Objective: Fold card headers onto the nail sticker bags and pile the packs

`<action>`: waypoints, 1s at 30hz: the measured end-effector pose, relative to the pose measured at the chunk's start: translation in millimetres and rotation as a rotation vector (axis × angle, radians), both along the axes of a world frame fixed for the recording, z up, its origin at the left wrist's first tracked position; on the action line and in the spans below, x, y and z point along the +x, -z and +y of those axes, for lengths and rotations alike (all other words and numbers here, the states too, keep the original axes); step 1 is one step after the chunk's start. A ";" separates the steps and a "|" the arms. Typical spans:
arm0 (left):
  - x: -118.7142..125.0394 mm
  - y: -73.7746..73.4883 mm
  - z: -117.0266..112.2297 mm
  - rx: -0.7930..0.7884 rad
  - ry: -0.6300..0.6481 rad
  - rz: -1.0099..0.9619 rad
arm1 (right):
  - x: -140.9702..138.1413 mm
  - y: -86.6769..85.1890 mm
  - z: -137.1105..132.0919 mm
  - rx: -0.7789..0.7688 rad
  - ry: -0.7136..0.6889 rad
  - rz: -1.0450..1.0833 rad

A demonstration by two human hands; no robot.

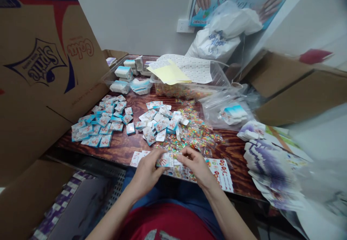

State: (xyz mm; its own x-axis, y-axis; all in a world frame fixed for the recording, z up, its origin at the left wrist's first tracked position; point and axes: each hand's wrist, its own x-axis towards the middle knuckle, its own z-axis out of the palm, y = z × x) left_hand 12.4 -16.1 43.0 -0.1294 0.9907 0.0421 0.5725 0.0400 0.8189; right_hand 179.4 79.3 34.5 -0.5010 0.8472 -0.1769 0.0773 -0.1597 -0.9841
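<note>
A small hand-print packet [164,161] is pinched in the left hand's [146,171] fingers, low over a printed card [221,175] on the wooden surface [230,185]; the right hand's [193,164] fingers are curled beside it, though any grip can't be told.

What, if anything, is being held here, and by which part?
A small printed packet, pinched by the left hand at its left end and the right hand at its right end.

1. White-and-blue card [165,159]: red handprint, lying flat over a printed sheet [221,175].
2. Left hand [146,171]: pinches the card's left edge.
3. Right hand [195,166]: curled, just beside the card's right edge.
</note>
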 end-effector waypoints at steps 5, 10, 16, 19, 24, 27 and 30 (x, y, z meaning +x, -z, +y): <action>6.3 8.5 1.3 -0.012 -0.043 -0.023 | -0.9 -1.1 1.2 0.135 -0.019 -0.048; 4.5 10.3 2.3 -0.013 0.001 0.081 | 7.2 -4.8 2.6 -0.043 -0.156 0.026; 17.8 13.2 6.5 0.094 -0.064 0.048 | 0.8 -6.4 -2.2 0.346 -0.085 -0.128; 27.3 14.7 9.1 0.054 -0.123 -0.128 | -3.6 -11.4 0.7 0.425 -0.108 -0.162; 41.0 15.9 10.8 -0.153 -0.268 -0.754 | -7.4 -7.9 -7.7 0.141 0.175 0.050; 45.5 12.8 9.9 -0.118 -0.311 -0.869 | -9.6 2.1 -18.0 0.092 0.264 0.119; 40.3 6.5 7.9 -0.144 -0.191 -0.821 | -6.5 10.1 -19.1 0.017 0.311 0.170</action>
